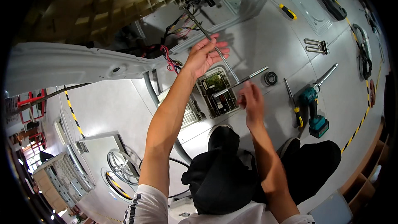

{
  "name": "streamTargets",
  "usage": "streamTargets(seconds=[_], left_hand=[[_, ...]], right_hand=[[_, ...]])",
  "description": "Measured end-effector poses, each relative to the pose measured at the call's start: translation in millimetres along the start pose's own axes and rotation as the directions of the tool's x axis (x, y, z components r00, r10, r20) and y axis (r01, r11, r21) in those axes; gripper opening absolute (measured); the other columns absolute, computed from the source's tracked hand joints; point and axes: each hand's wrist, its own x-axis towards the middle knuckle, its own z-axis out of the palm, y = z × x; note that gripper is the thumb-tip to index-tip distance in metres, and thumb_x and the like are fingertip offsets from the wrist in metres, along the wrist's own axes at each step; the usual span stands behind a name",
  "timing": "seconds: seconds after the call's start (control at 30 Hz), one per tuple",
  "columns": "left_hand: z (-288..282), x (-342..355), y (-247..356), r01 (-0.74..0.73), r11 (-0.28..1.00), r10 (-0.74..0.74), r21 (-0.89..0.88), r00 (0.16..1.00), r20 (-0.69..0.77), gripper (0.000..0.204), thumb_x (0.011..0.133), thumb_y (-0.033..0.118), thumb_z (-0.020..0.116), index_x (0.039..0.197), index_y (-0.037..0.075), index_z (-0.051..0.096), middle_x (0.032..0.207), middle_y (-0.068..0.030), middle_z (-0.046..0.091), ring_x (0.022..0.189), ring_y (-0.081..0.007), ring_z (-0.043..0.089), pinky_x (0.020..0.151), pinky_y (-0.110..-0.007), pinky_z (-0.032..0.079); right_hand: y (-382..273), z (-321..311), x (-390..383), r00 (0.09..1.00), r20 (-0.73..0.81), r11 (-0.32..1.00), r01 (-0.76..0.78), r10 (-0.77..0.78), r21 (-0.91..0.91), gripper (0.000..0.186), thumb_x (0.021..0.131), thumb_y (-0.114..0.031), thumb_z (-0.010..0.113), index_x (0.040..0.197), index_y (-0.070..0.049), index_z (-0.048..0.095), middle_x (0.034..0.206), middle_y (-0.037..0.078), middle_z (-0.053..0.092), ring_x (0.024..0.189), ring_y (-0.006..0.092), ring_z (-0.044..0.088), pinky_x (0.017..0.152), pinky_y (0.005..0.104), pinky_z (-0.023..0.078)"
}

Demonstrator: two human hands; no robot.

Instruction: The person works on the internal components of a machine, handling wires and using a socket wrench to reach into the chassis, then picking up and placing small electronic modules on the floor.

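Observation:
A long metal T-handle wrench (226, 61) slants from the wiring inside the machine's open lower frame down toward me. My left hand (206, 54) loosely steadies its shaft between thumb and partly spread fingers. Beside the sliding crossbar (248, 76) is my right hand (251, 99), its fingers curled and smeared by motion; whether it touches the bar cannot be made out. Beneath the crossbar, a grey-rimmed tray with a circuit board (215, 79) lies on the floor. The wrench's far tip meets dark parts near the loose wires (182, 29).
A black ring-shaped part (270, 78), a yellow-handled screwdriver (297, 114) and a teal cordless drill (311, 99) lie to the right. Farther off are another screwdriver (287, 11) and a heating element (316, 46). A grey hose (151, 89) and a coiled hose (122, 166) lie left.

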Motion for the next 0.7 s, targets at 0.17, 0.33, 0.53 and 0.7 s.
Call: streamTargets(seconds=[0.17, 0.33, 0.53, 0.7], left_hand=[[1, 6, 1, -0.027, 0.996, 0.032, -0.087, 0.997, 0.064, 0.034, 0.095, 0.016, 0.045, 0.126, 0.002, 0.041, 0.117, -0.0213, 0.054, 0.100, -0.0333, 0.060, 0.088, -0.043, 0.051], [0, 2, 9, 0.035, 0.994, -0.034, 0.106, 0.999, -0.015, 0.031, 0.093, 0.022, 0.051, 0.117, 0.003, 0.048, 0.105, -0.0180, 0.061, 0.091, -0.0265, 0.064, 0.080, -0.037, 0.053], [3, -1, 11, 0.074, 0.945, -0.006, 0.319, 0.978, -0.209, 0.031, 0.091, 0.025, 0.056, 0.113, 0.005, 0.053, 0.092, -0.0113, 0.065, 0.078, -0.0186, 0.066, 0.070, -0.029, 0.055], [-4, -1, 14, 0.062, 0.967, -0.029, 0.247, 0.991, -0.134, 0.035, 0.092, 0.025, 0.054, 0.119, 0.004, 0.051, 0.095, -0.0119, 0.064, 0.081, -0.0183, 0.065, 0.070, -0.029, 0.055]], right_hand=[[-15, 27, 1, 0.980, 0.194, 0.987, 0.003, -0.034, 0.160, 0.047, 0.091, -0.025, 0.055, 0.131, -0.006, 0.040, 0.091, 0.014, 0.065, 0.061, 0.0119, 0.059, 0.049, 0.0210, 0.042], [1, 22, 5, 0.945, 0.157, 0.946, 0.305, -0.286, -0.111, 0.048, 0.084, 0.000, 0.048, 0.131, -0.003, 0.041, 0.108, 0.015, 0.061, 0.082, 0.0191, 0.063, 0.065, 0.0263, 0.049], [0, 24, 5, 0.644, 0.326, 0.388, 0.713, -0.692, -0.584, 0.062, 0.062, 0.018, 0.045, 0.120, -0.003, 0.053, 0.136, 0.024, 0.037, 0.122, 0.0396, 0.041, 0.098, 0.0420, 0.038], [-6, 20, -10, 0.618, 0.290, 0.454, 0.757, -0.731, -0.469, 0.040, 0.069, 0.009, 0.052, 0.107, -0.001, 0.060, 0.127, 0.021, 0.047, 0.111, 0.0361, 0.049, 0.092, 0.0372, 0.040]])
